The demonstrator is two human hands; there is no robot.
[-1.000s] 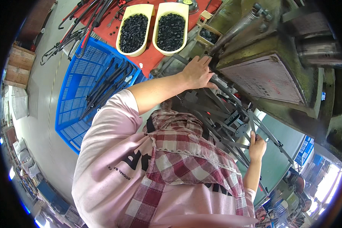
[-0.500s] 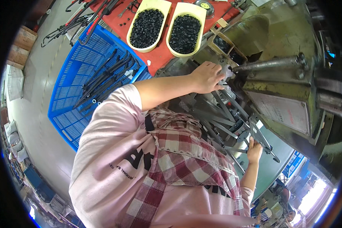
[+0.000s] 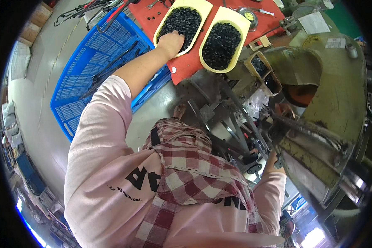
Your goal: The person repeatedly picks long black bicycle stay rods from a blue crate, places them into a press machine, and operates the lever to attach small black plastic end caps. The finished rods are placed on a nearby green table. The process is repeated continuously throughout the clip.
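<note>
A red-topped table fills the top centre of the frame. Directly on it stand a left yellow tub and, just beside it, a right yellow tub. Near the top edge lie a wrench and, below it, a few loose black pieces. Right of the tubs rest a round metal-rimmed object and a slim white object. A white scrap lies at the table's lower corner.
</note>
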